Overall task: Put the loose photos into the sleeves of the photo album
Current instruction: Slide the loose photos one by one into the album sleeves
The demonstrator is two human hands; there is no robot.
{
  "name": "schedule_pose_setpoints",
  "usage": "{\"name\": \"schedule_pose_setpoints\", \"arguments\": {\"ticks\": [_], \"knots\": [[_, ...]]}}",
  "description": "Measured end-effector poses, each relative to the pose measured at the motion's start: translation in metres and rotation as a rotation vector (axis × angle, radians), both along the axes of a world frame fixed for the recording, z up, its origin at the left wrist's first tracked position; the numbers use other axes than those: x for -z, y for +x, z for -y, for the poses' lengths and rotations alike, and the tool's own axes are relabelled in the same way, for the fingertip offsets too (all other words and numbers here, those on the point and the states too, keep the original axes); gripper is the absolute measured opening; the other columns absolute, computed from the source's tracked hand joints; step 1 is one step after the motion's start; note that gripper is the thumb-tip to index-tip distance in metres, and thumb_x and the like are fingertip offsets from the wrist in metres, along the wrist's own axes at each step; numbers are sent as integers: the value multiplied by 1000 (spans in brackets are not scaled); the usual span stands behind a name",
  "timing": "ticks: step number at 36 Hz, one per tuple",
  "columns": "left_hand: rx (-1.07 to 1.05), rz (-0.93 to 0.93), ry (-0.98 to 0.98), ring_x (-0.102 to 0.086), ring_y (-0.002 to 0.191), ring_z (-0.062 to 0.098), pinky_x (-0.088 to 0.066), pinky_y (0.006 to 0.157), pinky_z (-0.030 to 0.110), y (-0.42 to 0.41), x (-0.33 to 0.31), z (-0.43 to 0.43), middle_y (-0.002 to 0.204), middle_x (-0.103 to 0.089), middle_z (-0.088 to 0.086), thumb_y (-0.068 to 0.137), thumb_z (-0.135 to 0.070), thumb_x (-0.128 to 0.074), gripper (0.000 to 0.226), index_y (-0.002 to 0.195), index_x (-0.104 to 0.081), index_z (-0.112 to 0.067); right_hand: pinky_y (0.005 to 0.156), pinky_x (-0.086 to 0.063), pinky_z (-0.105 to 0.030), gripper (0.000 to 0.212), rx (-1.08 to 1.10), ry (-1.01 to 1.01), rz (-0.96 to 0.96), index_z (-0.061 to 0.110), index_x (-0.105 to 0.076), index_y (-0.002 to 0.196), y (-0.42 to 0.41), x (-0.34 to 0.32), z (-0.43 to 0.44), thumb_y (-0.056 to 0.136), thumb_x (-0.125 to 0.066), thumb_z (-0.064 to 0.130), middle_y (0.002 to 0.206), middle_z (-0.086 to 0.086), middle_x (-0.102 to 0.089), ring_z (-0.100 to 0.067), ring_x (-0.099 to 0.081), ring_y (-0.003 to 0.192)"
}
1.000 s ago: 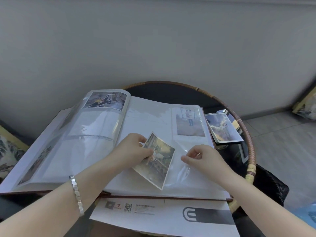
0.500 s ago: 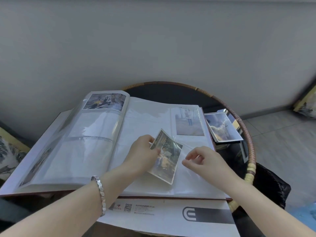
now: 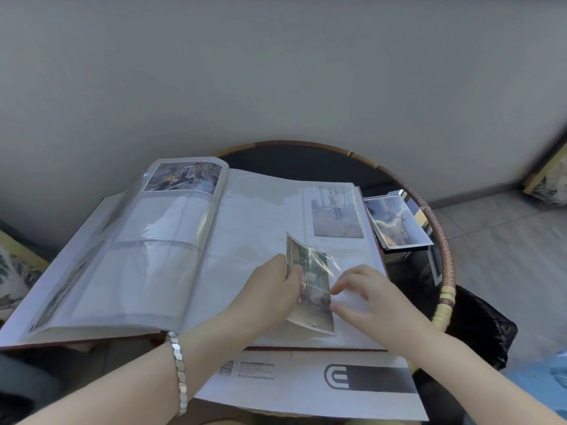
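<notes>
The photo album (image 3: 245,240) lies open on a round table (image 3: 443,265) with a woven rim. The left hand (image 3: 270,289), a bracelet (image 3: 179,372) on its wrist, pinches the left edge of a loose photo (image 3: 316,297), tilted up over the right page at about 5 o'clock. The photo's right part sits under the clear film of a sleeve (image 3: 322,265). The right hand (image 3: 368,299) is just beside it at 3 o'clock, fingertips on the film; whether it pinches the film cannot be told. The hands are close together but apart. More loose photos (image 3: 395,223) are stacked at the table's 2 o'clock. A printed white sheet (image 3: 306,384) lies at 6 o'clock.
</notes>
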State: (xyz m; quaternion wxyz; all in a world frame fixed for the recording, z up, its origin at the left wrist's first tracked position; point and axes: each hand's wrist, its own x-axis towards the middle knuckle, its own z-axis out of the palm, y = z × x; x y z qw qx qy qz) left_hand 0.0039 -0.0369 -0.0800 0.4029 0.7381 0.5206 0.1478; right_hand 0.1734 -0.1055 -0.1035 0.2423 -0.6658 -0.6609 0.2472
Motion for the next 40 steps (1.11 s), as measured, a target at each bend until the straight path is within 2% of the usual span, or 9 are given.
{"name": "schedule_pose_setpoints", "arguments": {"ticks": [6,12,16,20,24,28,30,33,40], "knots": [[121,-161,-80,-45,48,12,-34,48,22,-7,-6,-14,56,-49,-1,98,-22,-36,35,67,-47,-12,83,-30,-2,19,40,31,-6,41,-53,83,8,-2,1,83,-65,26,102,17,-51,9,-44,99],[185,-130,-237,-52,35,5,-42,41,13,3,-3,-14,41,-56,-5,99,-22,-44,38,63,-50,-12,87,-19,2,15,135,99,66,24,-62,101,15,1,-3,86,-62,20,109,14,-47,0,-39,108],[191,-100,-276,-54,35,5,-43,40,14,13,-3,-15,52,-58,1,98,-22,-47,35,66,-54,-11,92,-14,-3,22,131,78,89,20,-62,108,18,2,-2,86,-62,19,116,14,-42,3,-33,112],[198,-185,-102,-54,40,13,-46,47,19,19,-2,-9,51,-59,5,88,-33,-62,35,65,-56,-8,87,-14,7,23,118,84,110,21,-61,108,20,4,-2,85,-63,21,116,16,-43,4,-35,111],[45,-133,43,-62,58,19,-50,61,29,19,-1,-7,71,-67,10,77,-30,-73,31,90,-59,-6,85,-13,11,24,115,84,107,21,-60,110,22,3,-1,86,-62,21,115,17,-42,5,-34,111],[-90,41,-151,-70,65,18,-58,68,31,16,0,-13,77,-71,12,83,-18,-64,34,114,-53,-8,94,-15,-2,24,109,79,106,22,-59,111,23,2,-2,87,-61,22,117,18,-42,5,-34,114],[-132,99,-195,-71,69,20,-58,73,35,14,0,-15,73,-71,10,83,-15,-61,34,116,-52,-8,91,-15,3,24,107,82,109,22,-59,111,24,2,-2,87,-61,23,117,18,-41,6,-33,113],[-158,192,-254,-69,67,20,-59,70,33,14,-1,-14,83,-70,13,84,-12,-61,33,116,-53,-7,87,-14,8,23,99,90,116,23,-59,110,24,3,-2,87,-61,23,116,18,-42,6,-33,111],[-167,218,-389,-63,58,7,-43,41,14,22,-5,-14,79,-65,10,83,-11,-66,34,113,-52,-5,99,-19,-9,24,95,81,135,24,-59,111,23,2,-3,87,-61,24,118,18,-41,5,-32,113]]}}
